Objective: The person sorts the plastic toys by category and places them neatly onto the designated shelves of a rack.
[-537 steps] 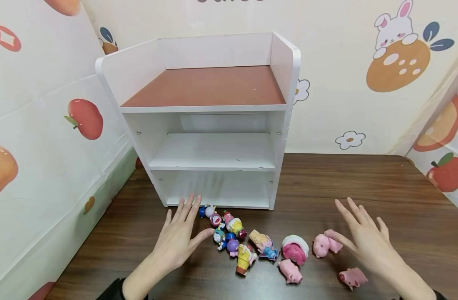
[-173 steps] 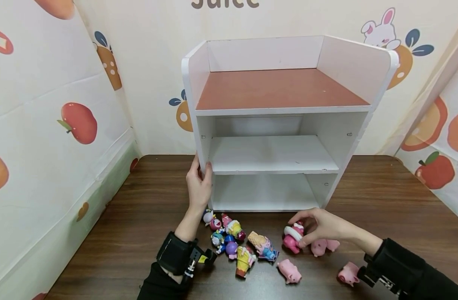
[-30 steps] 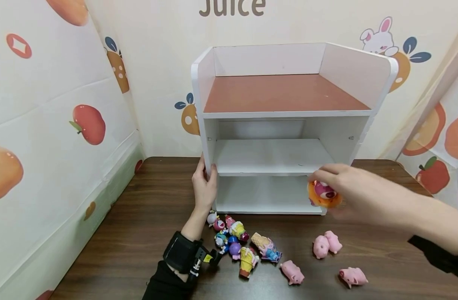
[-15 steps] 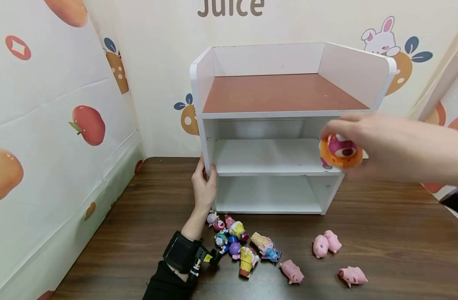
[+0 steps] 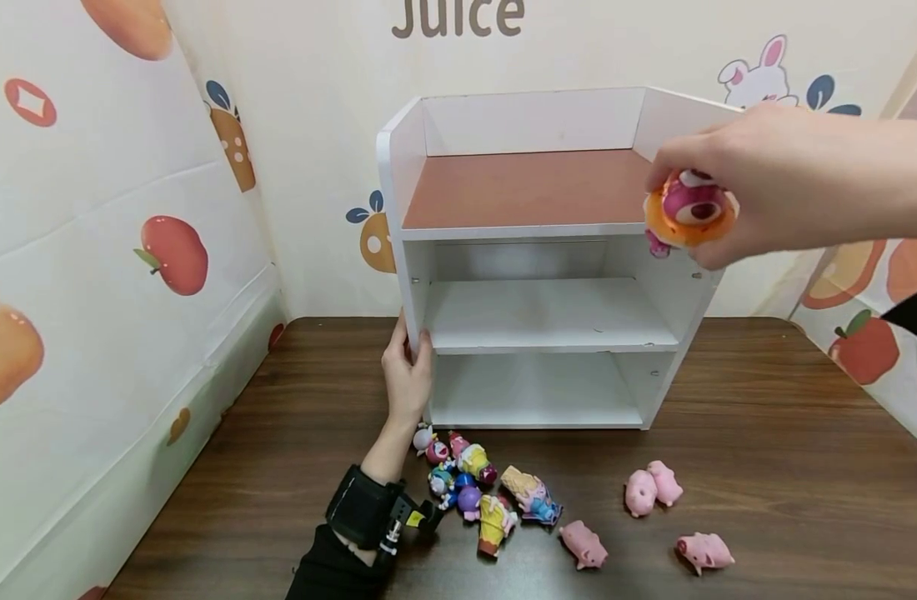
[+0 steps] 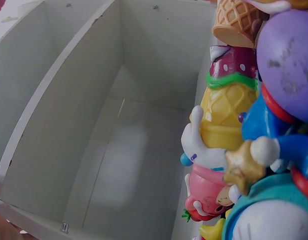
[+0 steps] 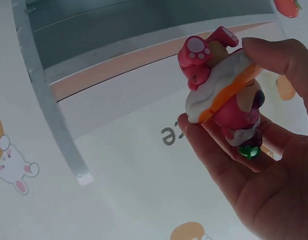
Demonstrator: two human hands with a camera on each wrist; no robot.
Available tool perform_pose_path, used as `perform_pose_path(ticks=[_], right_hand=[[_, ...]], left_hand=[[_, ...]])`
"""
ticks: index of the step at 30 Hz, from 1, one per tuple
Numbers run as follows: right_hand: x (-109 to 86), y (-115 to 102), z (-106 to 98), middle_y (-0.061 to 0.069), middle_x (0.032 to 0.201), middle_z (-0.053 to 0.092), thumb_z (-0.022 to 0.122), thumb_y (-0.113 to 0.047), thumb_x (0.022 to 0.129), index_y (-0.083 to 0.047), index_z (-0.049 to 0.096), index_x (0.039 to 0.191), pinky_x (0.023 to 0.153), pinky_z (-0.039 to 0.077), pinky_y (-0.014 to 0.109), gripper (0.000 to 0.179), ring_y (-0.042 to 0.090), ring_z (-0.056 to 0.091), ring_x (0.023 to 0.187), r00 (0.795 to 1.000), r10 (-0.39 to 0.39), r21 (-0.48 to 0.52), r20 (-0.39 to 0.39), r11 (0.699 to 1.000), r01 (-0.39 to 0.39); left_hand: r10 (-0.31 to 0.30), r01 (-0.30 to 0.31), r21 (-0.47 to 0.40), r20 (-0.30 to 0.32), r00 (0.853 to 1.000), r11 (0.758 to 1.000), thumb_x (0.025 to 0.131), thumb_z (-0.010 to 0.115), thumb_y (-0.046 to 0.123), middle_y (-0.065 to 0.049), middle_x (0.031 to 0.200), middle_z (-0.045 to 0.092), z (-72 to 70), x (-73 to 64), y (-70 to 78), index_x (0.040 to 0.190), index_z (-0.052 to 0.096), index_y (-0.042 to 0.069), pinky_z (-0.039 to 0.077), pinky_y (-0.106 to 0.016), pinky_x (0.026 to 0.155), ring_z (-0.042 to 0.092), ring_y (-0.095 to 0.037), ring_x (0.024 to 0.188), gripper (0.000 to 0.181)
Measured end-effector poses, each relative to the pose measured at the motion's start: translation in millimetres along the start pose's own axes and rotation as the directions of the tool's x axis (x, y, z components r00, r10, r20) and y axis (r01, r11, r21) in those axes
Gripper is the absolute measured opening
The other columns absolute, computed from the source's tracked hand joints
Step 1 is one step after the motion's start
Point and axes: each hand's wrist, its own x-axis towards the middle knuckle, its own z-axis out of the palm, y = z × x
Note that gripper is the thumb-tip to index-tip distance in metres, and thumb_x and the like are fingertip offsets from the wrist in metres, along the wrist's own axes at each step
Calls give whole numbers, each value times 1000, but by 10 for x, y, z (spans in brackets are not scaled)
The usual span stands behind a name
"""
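My right hand holds a pink bear figurine with an orange and white ring round its middle, up at the right side of the white shelf unit. In the right wrist view, the thumb and fingers grip the figurine, which appears feet up there. My left hand grips the front edge of the unit's left side panel at the level of the lower shelves. Several small figurines lie in a cluster below it, including ice-cream-cone figures; the left wrist view shows them close up.
Several pink toy pigs lie on the brown wooden table, right of the cluster. The unit has a reddish-brown top board with raised white sides and white shelves below. Fruit-printed walls stand behind and at both sides.
The unit has shifted right since the oldest frame, and my left hand has taken hold of its side. My right hand has picked up the bear figurine and raised it to the top board's height.
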Motion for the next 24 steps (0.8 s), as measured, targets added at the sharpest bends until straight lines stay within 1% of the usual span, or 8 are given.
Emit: perform_pose_path(ticks=[4, 8, 11, 14, 16, 20, 22, 24], right_hand=[[102, 184, 14, -3, 73, 56, 84, -22, 47, -23, 54, 93, 54, 47, 28, 56, 13, 49, 62, 999, 28, 5, 33, 1000, -28], [181, 317, 27, 5, 75, 56, 82, -23, 51, -13, 55, 95, 55, 46, 33, 52, 19, 50, 65, 995, 73, 0, 72, 997, -73], [211, 345, 40, 11, 76, 57, 84, -23, 52, -6, 54, 95, 57, 49, 39, 55, 24, 52, 66, 993, 81, -4, 84, 997, -80], [228, 350, 48, 15, 77, 58, 84, -23, 53, -1, 54, 95, 59, 50, 42, 56, 26, 53, 66, 990, 89, 4, 106, 996, -90], [239, 352, 64, 14, 76, 58, 83, -22, 55, 0, 54, 95, 59, 50, 41, 54, 26, 53, 66, 987, 100, 14, 122, 995, -103], [256, 379, 100, 15, 80, 58, 80, -16, 57, 0, 52, 98, 61, 50, 41, 52, 28, 52, 71, 972, 141, 44, 189, 987, -152], [262, 405, 119, 16, 83, 58, 79, -15, 57, 0, 52, 100, 61, 50, 41, 53, 29, 52, 74, 966, 151, 54, 210, 985, -166], [267, 432, 137, 16, 84, 57, 79, -13, 58, 1, 52, 100, 62, 50, 41, 52, 29, 52, 75, 965, 149, 63, 214, 984, -166]], left_hand=[[-12, 12, 5, -6, 1000, 1000, 85, 42, -12, -29, 124, 44, -15, -3, 8, 128, 36, -12, 39, -51, 84, 44, -40, 108, 44], [-14, 14, 12, -11, 1000, 1000, 84, 43, -12, -29, 124, 44, -25, -3, 3, 128, 37, -13, 39, -51, 84, 45, -40, 108, 44], [-9, 9, 12, -8, 1000, 1000, 84, 43, -12, -30, 123, 44, -26, -4, -15, 128, 36, -13, 39, -52, 83, 45, -42, 107, 44], [-5, 5, 10, -5, 1000, 1000, 84, 43, -12, -31, 122, 44, -24, -9, -31, 128, 36, -13, 39, -52, 82, 45, -42, 107, 44], [-7, 7, 4, -3, 1000, 1000, 84, 42, -12, -31, 122, 44, -23, -15, -35, 128, 36, -13, 39, -52, 82, 45, -42, 107, 44], [-22, 22, 3, -6, 1000, 1000, 84, 43, -12, -30, 123, 44, -19, -27, -35, 128, 36, -13, 39, -51, 82, 44, -41, 108, 44], [-28, 28, 3, -7, 1000, 1000, 84, 43, -12, -30, 122, 44, -18, -30, -34, 128, 37, -13, 40, -51, 82, 45, -41, 107, 44], [-32, 32, 5, -6, 999, 999, 84, 43, -12, -30, 122, 44, -16, -29, -31, 128, 37, -13, 40, -51, 82, 45, -41, 107, 44]])
